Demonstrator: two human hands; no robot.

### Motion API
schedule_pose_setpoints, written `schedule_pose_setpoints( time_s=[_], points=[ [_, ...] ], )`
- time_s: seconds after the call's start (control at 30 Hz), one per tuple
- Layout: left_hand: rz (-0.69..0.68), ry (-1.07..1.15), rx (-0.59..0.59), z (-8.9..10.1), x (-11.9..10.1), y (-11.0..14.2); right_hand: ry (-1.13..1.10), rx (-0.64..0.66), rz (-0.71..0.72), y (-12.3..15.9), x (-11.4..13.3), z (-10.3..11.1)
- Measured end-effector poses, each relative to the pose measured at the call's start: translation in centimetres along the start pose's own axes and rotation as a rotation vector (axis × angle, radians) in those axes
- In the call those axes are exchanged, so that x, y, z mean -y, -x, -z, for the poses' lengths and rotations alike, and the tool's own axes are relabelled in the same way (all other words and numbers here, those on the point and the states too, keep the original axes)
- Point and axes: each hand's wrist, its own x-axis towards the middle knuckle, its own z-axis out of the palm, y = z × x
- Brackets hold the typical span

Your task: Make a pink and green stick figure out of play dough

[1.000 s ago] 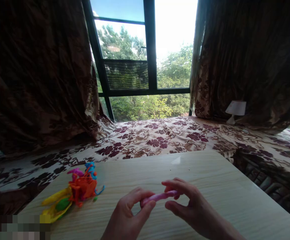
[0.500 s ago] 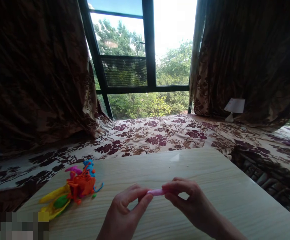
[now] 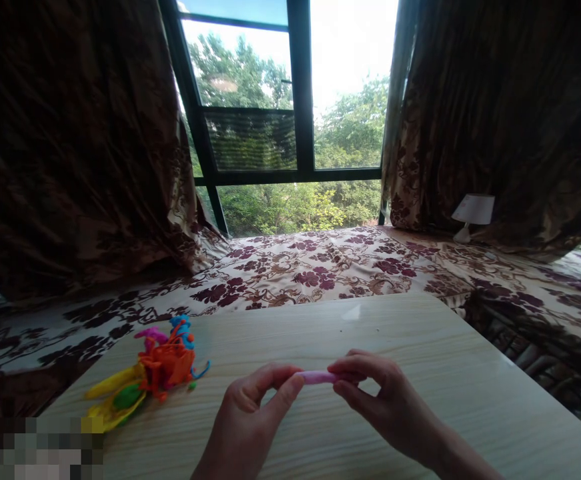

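Note:
A short pink roll of modelling clay (image 3: 317,377) is held level above the table, stretched between both hands. My left hand (image 3: 253,407) pinches its left end between thumb and forefinger. On the other end, my right hand (image 3: 385,397) has its thumb and fingers closed, and they hide that tip. To the left on the table lies a cluster of coloured clay: an orange crumpled piece (image 3: 167,365), a blue piece (image 3: 181,327), a magenta piece (image 3: 152,335), and a yellow shape (image 3: 115,383) with a green lump (image 3: 127,397) in it.
The pale wood-grain table (image 3: 290,333) has small crumbs near its far edge. Beyond it runs a ledge with a floral cloth (image 3: 315,277), with a small white lamp (image 3: 473,209) at the right. Dark curtains (image 3: 70,133) flank the window.
My right fingers, apart around the roll at first, have closed on its right end. The roll has turned from slanting to level. The clay cluster stays in place.

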Motion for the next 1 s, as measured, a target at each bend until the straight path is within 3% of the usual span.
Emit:
schedule_pose_setpoints(
  time_s=[0.23,0.37,0.5,0.63,0.8,1.0],
  points=[
    [0.109,0.192,0.110,-0.7,-0.6,-0.1,0.006,0.016,0.018,0.0,-0.2,-0.2],
    [0.095,0.133,0.098,-0.7,-0.7,-0.1,0.005,-0.041,-0.011,0.0,-0.1,0.0],
    [0.022,0.005,0.010,-1.0,-0.8,0.3,0.002,0.017,0.037,-0.1,0.4,0.1],
    [-0.114,-0.086,0.098,-1.5,-0.5,0.8,0.014,0.059,0.053,0.0,0.6,-0.3],
    [-0.107,-0.100,0.146,-1.6,-0.3,0.7,0.032,0.063,0.022,0.2,0.5,-0.5],
    [-0.047,-0.076,0.162,-1.3,-0.6,0.4,-0.135,-0.006,-0.091,0.3,-0.1,-0.7]
  ],
)
